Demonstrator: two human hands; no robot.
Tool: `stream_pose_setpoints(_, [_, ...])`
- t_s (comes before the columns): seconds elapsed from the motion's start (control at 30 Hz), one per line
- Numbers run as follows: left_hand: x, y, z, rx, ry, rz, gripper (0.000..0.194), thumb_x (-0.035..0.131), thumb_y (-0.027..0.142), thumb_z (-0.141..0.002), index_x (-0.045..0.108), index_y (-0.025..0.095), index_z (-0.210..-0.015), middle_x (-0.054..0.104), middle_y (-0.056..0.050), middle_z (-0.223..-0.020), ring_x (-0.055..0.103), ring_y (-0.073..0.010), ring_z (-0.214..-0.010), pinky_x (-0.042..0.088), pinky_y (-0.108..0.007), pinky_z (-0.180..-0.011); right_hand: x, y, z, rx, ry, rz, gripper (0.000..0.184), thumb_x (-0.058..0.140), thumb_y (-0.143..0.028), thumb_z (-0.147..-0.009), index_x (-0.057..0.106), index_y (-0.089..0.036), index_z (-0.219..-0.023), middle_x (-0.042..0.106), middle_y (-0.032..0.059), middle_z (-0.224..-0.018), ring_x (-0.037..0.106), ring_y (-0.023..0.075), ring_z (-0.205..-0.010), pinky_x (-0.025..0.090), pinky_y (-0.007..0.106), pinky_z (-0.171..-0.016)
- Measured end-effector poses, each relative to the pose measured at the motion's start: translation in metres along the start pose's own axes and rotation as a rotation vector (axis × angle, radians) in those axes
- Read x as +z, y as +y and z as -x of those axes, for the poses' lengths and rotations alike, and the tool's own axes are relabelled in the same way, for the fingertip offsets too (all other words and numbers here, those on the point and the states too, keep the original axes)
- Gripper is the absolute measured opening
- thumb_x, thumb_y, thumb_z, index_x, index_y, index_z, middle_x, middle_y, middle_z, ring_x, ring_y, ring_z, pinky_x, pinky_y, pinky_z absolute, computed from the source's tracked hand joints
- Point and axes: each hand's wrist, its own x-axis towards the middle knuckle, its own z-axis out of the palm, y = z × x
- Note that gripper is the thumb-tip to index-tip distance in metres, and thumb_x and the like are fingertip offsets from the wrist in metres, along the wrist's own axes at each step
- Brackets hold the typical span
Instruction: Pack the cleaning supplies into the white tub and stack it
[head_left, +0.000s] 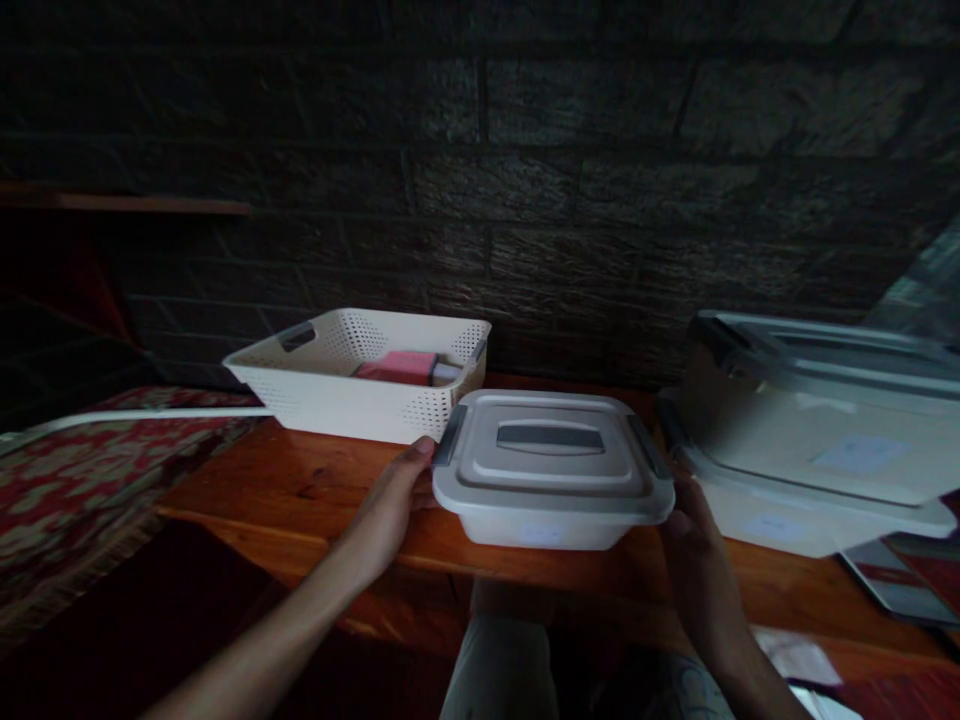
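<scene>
In front of me is a small white storage box [551, 530] with a grey-white lid, grey side clips and a grey inset handle on top. My left hand [397, 495] grips its left end, thumb by the clip and fingers partly hidden beneath the rim. At the right end my right hand [690, 520] holds the box, its fingers mostly hidden between this box and the stacked ones. The lid is on, and whether the box rests on the wooden bench or is slightly lifted, I cannot tell. Just behind its left corner stands a cream perforated basket [345, 405] holding a pink and dark red item [401, 366].
Two larger lidded boxes [847, 400] are stacked at the right on the wooden bench [300, 490]. A flat grey device [896, 585] lies beside them. A white rod [165, 412] reaches in from the left over a red patterned cloth [75, 480]. Behind rises a dark brick wall [525, 180].
</scene>
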Motion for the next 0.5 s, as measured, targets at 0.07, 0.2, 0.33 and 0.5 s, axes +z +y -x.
stream_pose_setpoints(0.07, [-0.005, 0.004, -0.003, -0.011, -0.023, -0.056, 0.055, 0.055, 0.062, -0.089, 0.069, 0.014, -0.113, 0.077, -0.012, -0.106, 0.071, -0.0322, -0.099, 0.056, -0.04, -0.079, -0.007, -0.004, 0.002, 0.054, -0.001, 0.017, 0.045, 0.051, -0.048, -0.094, 0.062, -0.027, -0.133, 0.069, 0.0114, -0.121, 0.061, 0.0316, -0.119, 0.049, 0.047, -0.1])
stream_pose_setpoints(0.2, [-0.012, 0.018, -0.004, 0.034, -0.004, -0.22, 0.049, 0.058, 0.058, -0.089, 0.073, 0.015, -0.109, 0.077, -0.011, -0.105, 0.07, -0.0307, -0.102, 0.056, -0.039, -0.087, -0.017, -0.017, 0.005, 0.132, -0.018, 0.035, 0.044, 0.052, -0.05, -0.095, 0.067, -0.023, -0.126, 0.071, 0.0126, -0.117, 0.063, 0.0315, -0.116, 0.055, 0.041, -0.091])
stream_pose_setpoints(0.33, [-0.016, 0.036, -0.008, -0.016, -0.036, -0.405, 0.043, 0.065, 0.058, -0.085, 0.07, 0.019, -0.102, 0.074, -0.006, -0.086, 0.071, -0.0248, -0.08, 0.058, -0.031, -0.063, -0.018, -0.037, -0.004, 0.222, -0.018, 0.065, 0.053, 0.055, -0.055, -0.094, 0.061, -0.022, -0.134, 0.07, 0.0124, -0.122, 0.067, 0.0283, -0.109, 0.058, 0.034, -0.081])
stream_pose_setpoints(0.5, [-0.009, 0.05, -0.013, -0.011, -0.171, -0.538, 0.051, 0.063, 0.06, -0.087, 0.059, 0.02, -0.119, 0.067, -0.002, -0.08, 0.063, -0.0165, -0.053, 0.049, -0.023, -0.04, -0.013, -0.068, -0.031, 0.379, -0.215, 0.153, 0.069, 0.053, -0.066, -0.092, 0.051, -0.017, -0.14, 0.065, -0.0005, -0.062, 0.056, 0.0163, -0.042, 0.046, 0.025, -0.037])
